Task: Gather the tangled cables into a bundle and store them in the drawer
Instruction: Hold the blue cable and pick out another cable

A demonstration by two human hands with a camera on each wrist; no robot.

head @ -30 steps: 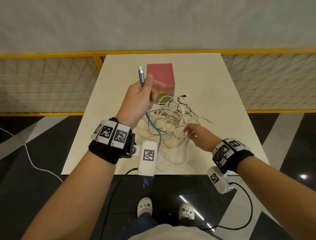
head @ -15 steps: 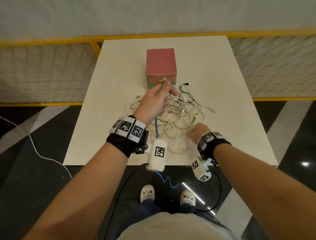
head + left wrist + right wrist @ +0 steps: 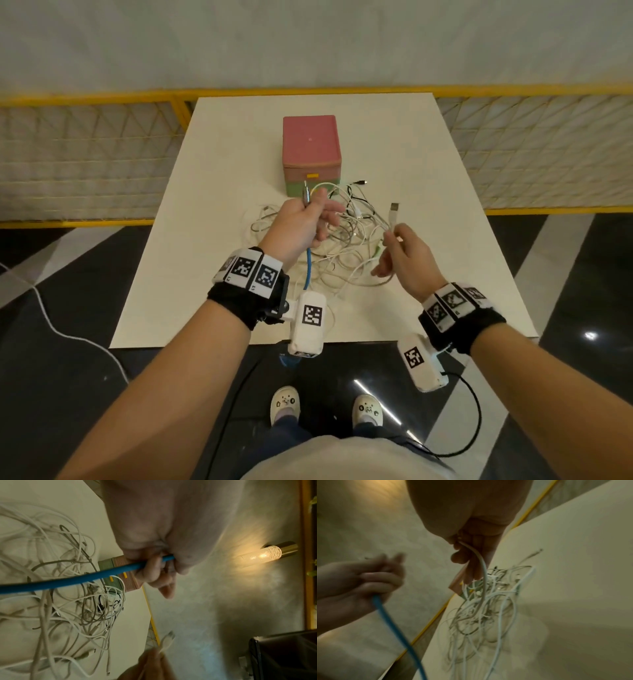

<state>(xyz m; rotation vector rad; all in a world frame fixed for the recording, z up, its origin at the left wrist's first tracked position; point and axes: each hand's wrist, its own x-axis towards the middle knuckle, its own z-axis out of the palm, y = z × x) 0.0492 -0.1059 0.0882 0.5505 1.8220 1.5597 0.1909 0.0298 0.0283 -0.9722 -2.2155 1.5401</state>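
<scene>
A tangle of white, grey and black cables (image 3: 346, 240) (image 3: 72, 601) (image 3: 488, 601) lies on the white table (image 3: 428, 171), in front of a pink and green drawer box (image 3: 311, 154). My left hand (image 3: 303, 226) (image 3: 154, 563) grips a blue cable (image 3: 308, 270) (image 3: 68, 580) (image 3: 393, 628) near its plug, which sticks up above the fist. My right hand (image 3: 402, 257) (image 3: 471, 550) pinches a white USB cable (image 3: 393, 216) (image 3: 482, 574) just below its plug, lifted above the pile's right side. The box's drawers look closed.
The blue cable hangs off the table's front edge toward the floor. A yellow-framed mesh fence (image 3: 85, 154) runs behind and beside the table. A white cord (image 3: 68, 332) lies on the dark floor at left. My feet (image 3: 325, 407) stand at the table's near edge.
My right hand came up off the pile holding a white USB cable end. My left hand stays above the pile's left side with the blue cable.
</scene>
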